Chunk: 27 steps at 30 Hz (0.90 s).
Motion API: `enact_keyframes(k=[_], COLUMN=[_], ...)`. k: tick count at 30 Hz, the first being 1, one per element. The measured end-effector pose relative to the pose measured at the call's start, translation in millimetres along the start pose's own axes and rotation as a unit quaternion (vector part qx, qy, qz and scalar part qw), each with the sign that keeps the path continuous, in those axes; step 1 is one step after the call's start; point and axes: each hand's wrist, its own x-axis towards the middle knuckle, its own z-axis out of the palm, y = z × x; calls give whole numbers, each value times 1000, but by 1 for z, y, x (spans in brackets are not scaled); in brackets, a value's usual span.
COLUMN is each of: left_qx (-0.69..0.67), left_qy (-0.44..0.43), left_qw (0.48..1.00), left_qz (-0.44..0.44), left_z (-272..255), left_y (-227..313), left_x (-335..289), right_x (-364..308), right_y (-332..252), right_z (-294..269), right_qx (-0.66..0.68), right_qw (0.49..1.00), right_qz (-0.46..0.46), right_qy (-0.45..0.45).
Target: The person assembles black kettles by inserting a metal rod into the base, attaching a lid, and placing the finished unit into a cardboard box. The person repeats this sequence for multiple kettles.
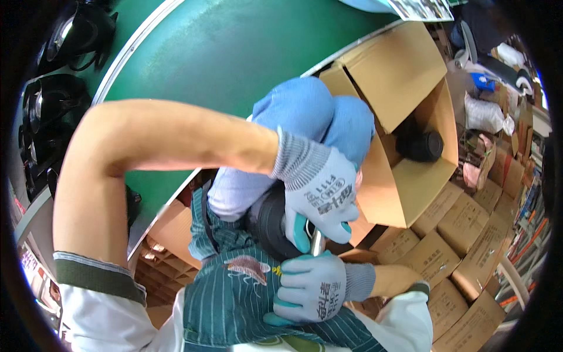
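Observation:
A black, round, ribbed part rests against my lap, partly hidden under my left hand. My left hand, in a grey glove with teal fingertips, is closed with thumb and fingers around a shiny metal rod beside that part. Just below, close to my apron, my right hand wears a matching glove and is curled into a fist at the rod's lower end. Whatever else lies inside the right fist is hidden, and the kind of metal tool or part cannot be made out.
A green worktop with a metal edge curves ahead. An open cardboard box at my right holds a black cylindrical object. Several closed cartons are stacked farther right. Black rounded appliances line the far left.

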Motion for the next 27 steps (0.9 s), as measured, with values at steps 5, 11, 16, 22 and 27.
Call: enact_keyframes(k=[5, 11, 16, 22, 27], left_qx=[-27, -97, -176, -173, -71], left_qy=[-13, -57, 2, -22, -140], left_qw=[999, 953, 955, 871, 715], left_qz=[-18, -282, -240, -460, -681], left_z=[-39, -68, -66, -70, -87], left_y=[-10, 31, 45, 75, 91], left_x=[-10, -25, -43, -8, 49], right_x=[6, -6, -27, -57, -58], right_y=[8, 13, 24, 37, 34], right_z=[-6, -8, 24, 34, 73], right_qx=[0, 50, 436, 215, 273], right_qw=[991, 963, 782, 797, 735], right_qz=[37, 2, 33, 105, 202], right_qy=[125, 266, 444, 554, 587])
